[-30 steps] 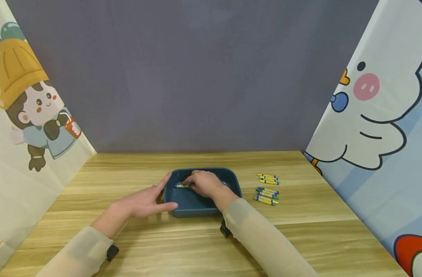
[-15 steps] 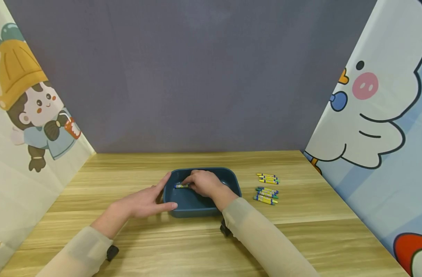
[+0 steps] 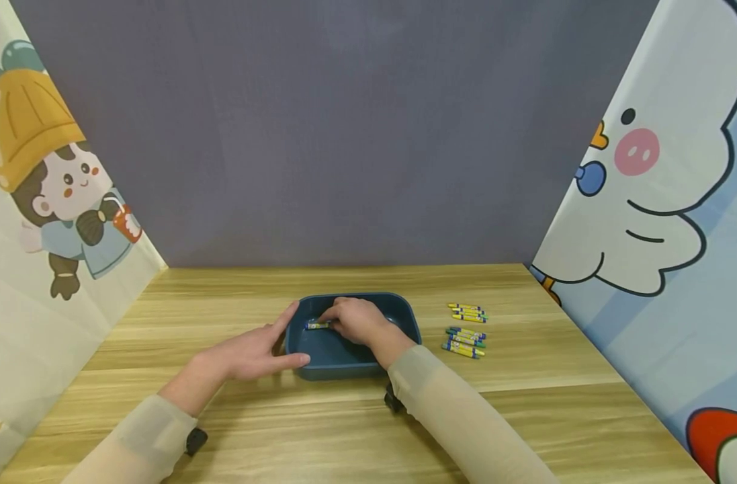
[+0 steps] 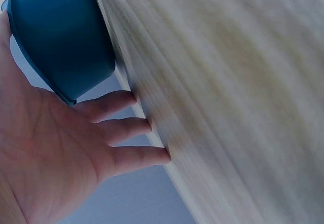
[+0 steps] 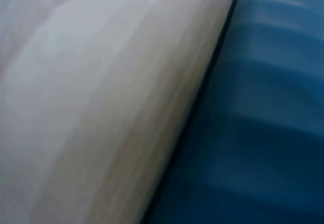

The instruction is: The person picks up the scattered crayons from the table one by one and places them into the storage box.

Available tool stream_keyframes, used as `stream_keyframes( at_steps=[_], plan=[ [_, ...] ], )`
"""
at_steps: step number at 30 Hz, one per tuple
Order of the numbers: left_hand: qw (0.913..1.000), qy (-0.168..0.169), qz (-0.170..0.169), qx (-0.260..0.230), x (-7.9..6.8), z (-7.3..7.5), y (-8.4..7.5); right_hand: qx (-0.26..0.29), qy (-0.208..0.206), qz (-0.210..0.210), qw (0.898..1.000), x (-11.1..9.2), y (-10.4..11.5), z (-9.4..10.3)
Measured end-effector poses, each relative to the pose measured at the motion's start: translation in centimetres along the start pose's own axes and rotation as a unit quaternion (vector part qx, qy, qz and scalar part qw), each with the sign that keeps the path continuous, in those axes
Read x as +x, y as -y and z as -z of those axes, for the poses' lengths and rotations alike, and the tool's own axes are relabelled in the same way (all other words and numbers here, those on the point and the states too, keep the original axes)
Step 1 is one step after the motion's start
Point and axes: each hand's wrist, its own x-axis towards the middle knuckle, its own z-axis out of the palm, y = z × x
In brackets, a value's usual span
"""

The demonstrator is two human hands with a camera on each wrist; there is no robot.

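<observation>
A dark blue tray (image 3: 353, 371) stands on the wooden table in the head view. My left hand (image 3: 250, 353) is spread at its left end, thumb over the front rim and index finger along the left rim. In the left wrist view the other fingers (image 4: 136, 155) are straight, with their tips down at the table. My right hand (image 3: 361, 321) reaches inside the tray, its fingers at the right end of a crayon (image 3: 316, 325) with a yellow and blue wrapper, low over the tray floor. That end is hidden by the fingers. The right wrist view shows only the tray's outer wall (image 5: 253, 133) and table.
Right of the tray lie two loose groups of crayons, a yellow group (image 3: 468, 312) farther back and a mostly green group (image 3: 465, 341) nearer. A grey panel (image 3: 344, 134) stands behind the table, with printed cartoon sheets on both sides.
</observation>
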Motion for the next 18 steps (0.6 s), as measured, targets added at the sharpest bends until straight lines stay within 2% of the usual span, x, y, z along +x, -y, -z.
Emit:
stream_keyframes(
  at_steps=[5, 18],
  plan=[
    [1.0, -0.002, 0.006, 0.002, -0.04, 0.05, -0.02, 0.001, -0.002, 0.0, 1.0, 0.07, 0.02, 0.05],
    [1.0, -0.005, -0.006, -0.001, 0.03, -0.13, 0.15, 0.018, -0.005, -0.006, 1.0, -0.37, 0.29, 0.74]
  ],
)
